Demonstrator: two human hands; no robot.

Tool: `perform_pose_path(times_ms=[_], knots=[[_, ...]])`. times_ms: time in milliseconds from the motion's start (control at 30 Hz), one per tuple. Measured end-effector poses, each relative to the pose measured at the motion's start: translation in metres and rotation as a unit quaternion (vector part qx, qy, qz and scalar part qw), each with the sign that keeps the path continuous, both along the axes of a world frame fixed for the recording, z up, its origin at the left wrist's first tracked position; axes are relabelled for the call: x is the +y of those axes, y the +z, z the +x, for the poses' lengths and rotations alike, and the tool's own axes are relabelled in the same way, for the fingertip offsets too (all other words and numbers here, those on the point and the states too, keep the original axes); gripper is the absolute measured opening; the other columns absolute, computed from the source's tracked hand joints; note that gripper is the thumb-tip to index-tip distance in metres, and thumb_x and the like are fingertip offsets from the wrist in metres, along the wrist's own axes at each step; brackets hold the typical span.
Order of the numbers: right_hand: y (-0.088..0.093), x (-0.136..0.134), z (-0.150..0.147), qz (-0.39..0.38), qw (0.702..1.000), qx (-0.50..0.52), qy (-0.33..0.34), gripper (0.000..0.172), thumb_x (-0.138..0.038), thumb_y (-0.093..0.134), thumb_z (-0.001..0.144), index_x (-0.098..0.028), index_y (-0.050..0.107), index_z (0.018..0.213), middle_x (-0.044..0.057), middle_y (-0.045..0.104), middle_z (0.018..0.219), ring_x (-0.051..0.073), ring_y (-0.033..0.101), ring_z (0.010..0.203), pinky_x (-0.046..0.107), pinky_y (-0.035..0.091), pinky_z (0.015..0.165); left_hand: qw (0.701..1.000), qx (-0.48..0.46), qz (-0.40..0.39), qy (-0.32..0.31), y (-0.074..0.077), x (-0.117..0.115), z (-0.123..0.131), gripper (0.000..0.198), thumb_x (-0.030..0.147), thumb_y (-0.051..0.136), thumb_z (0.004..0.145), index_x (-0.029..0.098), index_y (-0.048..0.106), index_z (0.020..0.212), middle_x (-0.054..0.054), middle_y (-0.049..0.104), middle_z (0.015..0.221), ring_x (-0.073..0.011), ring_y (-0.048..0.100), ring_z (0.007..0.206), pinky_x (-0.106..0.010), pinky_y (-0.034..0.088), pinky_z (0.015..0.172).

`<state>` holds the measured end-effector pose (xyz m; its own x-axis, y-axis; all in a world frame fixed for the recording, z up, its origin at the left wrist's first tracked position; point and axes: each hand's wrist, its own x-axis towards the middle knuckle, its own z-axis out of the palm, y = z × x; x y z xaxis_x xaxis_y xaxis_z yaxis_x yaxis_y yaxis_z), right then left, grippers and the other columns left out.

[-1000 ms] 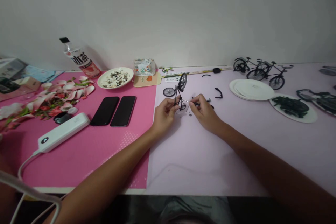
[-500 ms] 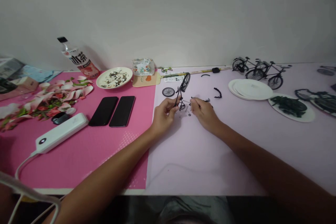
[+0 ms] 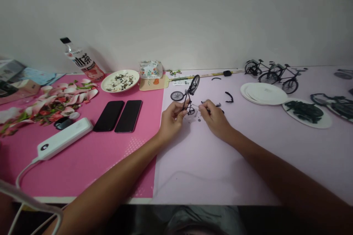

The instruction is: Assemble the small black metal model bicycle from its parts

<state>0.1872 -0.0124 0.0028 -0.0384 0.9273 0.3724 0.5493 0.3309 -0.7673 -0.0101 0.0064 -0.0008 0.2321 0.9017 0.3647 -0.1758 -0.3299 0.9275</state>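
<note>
My left hand [image 3: 171, 119] pinches the frame of a small black model bicycle [image 3: 191, 95], held upright with one wheel at the top. My right hand [image 3: 213, 117] is closed on a thin tool [image 3: 199, 107] whose tip meets the bicycle's lower part by the crank. A loose wheel [image 3: 177, 96] lies just left of the model. Curved black parts [image 3: 229, 97] and tiny bits lie around my hands on the pale pink mat [image 3: 215, 161].
Two dark phones [image 3: 118, 115], a white power bank [image 3: 64, 138], petals [image 3: 52, 101], a bottle [image 3: 82, 62] and a bowl [image 3: 120, 81] sit on the bright pink mat at left. Stacked white plates [image 3: 263, 93], a plate of dark parts [image 3: 305, 112] and finished model bicycles [image 3: 275, 71] stand at right.
The view has shifted slightly. My hands stay on the model bicycle and tool, with the bicycle's top wheel tipping a little to the right.
</note>
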Motion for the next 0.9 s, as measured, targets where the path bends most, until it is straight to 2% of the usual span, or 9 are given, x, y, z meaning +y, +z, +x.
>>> perform_pose_path(times_ms=[100, 200, 333, 500, 667, 900], knots=[[0.0002, -0.0025, -0.0033, -0.013, 0.999, 0.027, 0.013, 0.053, -0.061, 0.039, 0.11, -0.026, 0.044, 0.071, -0.001, 0.053, 0.059, 0.017, 0.05, 0.056, 0.034, 0.039, 0.063, 1.0, 0.011, 0.011, -0.007, 0.0029, -0.0025, -0.0003, 0.026, 0.041, 0.076, 0.096, 0.021, 0.059, 0.097, -0.018, 0.074, 0.139, -0.0323, 0.068, 0.136, -0.05, 0.055, 0.115], [0.0001, -0.0032, -0.0046, -0.028, 0.998, 0.058, 0.02, 0.058, -0.064, 0.037, 0.11, -0.026, 0.048, 0.068, -0.002, 0.049, 0.054, 0.017, 0.048, 0.053, 0.035, 0.04, 0.062, 1.0, 0.014, 0.02, -0.011, 0.0037, -0.0036, -0.0008, 0.026, 0.042, 0.075, 0.096, 0.022, 0.06, 0.098, -0.017, 0.073, 0.141, -0.0319, 0.067, 0.138, -0.05, 0.055, 0.115], [0.0003, -0.0023, -0.0018, -0.031, 0.998, 0.062, 0.001, 0.046, -0.06, 0.044, 0.108, -0.025, 0.053, 0.078, -0.001, 0.056, 0.064, 0.018, 0.053, 0.06, 0.033, 0.039, 0.061, 1.0, 0.015, 0.02, -0.007, -0.0001, -0.0023, -0.0006, 0.028, 0.045, 0.075, 0.097, 0.022, 0.06, 0.099, -0.019, 0.073, 0.14, -0.0323, 0.067, 0.137, -0.05, 0.055, 0.114], [0.0005, -0.0012, 0.0, -0.005, 1.0, 0.023, -0.008, 0.023, -0.046, 0.058, 0.101, -0.026, 0.049, 0.093, -0.001, 0.062, 0.077, 0.017, 0.055, 0.063, 0.032, 0.041, 0.062, 1.0, -0.024, -0.005, 0.002, -0.0042, 0.001, 0.001, 0.037, 0.052, 0.078, 0.093, 0.022, 0.058, 0.096, -0.021, 0.074, 0.139, -0.0339, 0.067, 0.137, -0.055, 0.052, 0.118], [-0.0027, 0.002, 0.0004, 0.029, 1.0, -0.006, -0.007, 0.021, -0.044, 0.055, 0.101, -0.026, 0.048, 0.093, 0.002, 0.064, 0.084, 0.018, 0.056, 0.067, 0.033, 0.042, 0.065, 0.999, -0.035, -0.021, 0.003, -0.0025, 0.0025, 0.001, 0.04, 0.053, 0.082, 0.09, 0.022, 0.058, 0.095, -0.021, 0.073, 0.139, -0.0343, 0.068, 0.136, -0.056, 0.05, 0.12], [-0.0028, 0.0013, 0.0004, 0.018, 1.0, -0.014, -0.007, 0.025, -0.045, 0.051, 0.104, -0.026, 0.045, 0.089, -0.002, 0.058, 0.075, 0.016, 0.048, 0.061, 0.032, 0.036, 0.062, 0.999, -0.035, -0.033, -0.011, 0.0008, 0.0014, 0.0007, 0.039, 0.05, 0.083, 0.089, 0.022, 0.057, 0.094, -0.02, 0.075, 0.137, -0.0343, 0.067, 0.137, -0.057, 0.05, 0.119]])
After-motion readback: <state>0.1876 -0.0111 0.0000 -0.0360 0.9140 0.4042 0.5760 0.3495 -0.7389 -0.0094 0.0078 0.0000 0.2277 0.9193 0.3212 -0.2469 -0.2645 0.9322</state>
